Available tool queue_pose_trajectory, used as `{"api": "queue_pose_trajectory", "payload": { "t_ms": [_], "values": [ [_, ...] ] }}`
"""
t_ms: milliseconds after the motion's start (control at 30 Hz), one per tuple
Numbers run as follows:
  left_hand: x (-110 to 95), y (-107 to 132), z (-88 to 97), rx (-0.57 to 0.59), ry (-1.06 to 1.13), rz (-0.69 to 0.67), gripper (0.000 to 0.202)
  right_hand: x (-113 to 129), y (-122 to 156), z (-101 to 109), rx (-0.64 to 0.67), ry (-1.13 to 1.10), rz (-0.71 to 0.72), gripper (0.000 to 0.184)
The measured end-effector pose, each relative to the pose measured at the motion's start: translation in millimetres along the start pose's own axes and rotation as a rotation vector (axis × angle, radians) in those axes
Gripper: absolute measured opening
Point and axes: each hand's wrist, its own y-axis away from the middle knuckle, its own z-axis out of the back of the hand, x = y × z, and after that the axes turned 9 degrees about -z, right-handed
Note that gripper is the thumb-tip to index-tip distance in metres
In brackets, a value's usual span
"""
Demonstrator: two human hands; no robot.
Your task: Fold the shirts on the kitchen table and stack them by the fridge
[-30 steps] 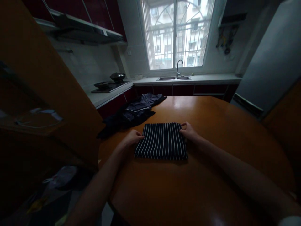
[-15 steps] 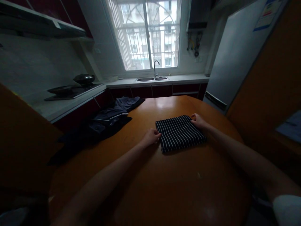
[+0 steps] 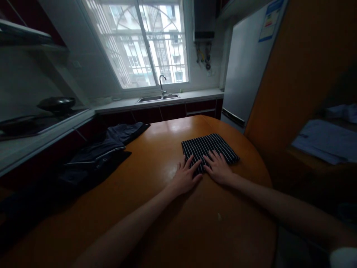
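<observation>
A black cloth with white stripes [image 3: 208,145], folded into a flat, roughly square bundle, lies on the wooden table [image 3: 167,145]. My left hand [image 3: 185,176] rests with spread fingers over its near left corner. Beside it, my right hand [image 3: 218,167] lies flat on the cloth's near edge, fingers apart. Neither hand grips the fabric. What kind of garment or cloth the bundle is, I cannot tell. Dark clothing [image 3: 95,156] with a thin white piping line is spread loosely along the table's left side.
Beyond the table, a counter holds a sink [image 3: 158,98] with a curved faucet [image 3: 162,83] under a window. A stove with a wok [image 3: 57,104] is at the left. The refrigerator [image 3: 245,63] stands right, and light folded cloth [image 3: 326,141] lies farther right.
Both hands have let go of the cloth's left and right sides and moved to its near edge, fingers now spread. The view has turned toward the right.
</observation>
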Motion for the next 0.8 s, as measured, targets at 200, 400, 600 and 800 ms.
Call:
{"api": "queue_pose_trajectory", "payload": {
  "t_ms": [200,400,600,800],
  "values": [
    [8.3,-5.4,-11.2,0.015,-0.072,0.050,0.056,-0.1,1.7,0.8,0.058,0.001,-0.012,0.066],
    [7.7,-25.3,-20.4,-0.010,-0.099,-0.003,0.053,-12.1,-13.2,-0.3,0.048,0.005,-0.040,0.064],
    [1.8,-83.0,-33.7,-0.009,-0.101,0.018,0.056,-58.8,-47.0,3.5,0.035,0.034,-0.085,0.061],
    [-6.1,-167.0,-54.5,-0.030,-0.043,0.045,0.057,-123.7,-95.9,11.8,0.058,0.073,-0.143,0.061]
  ]
}}
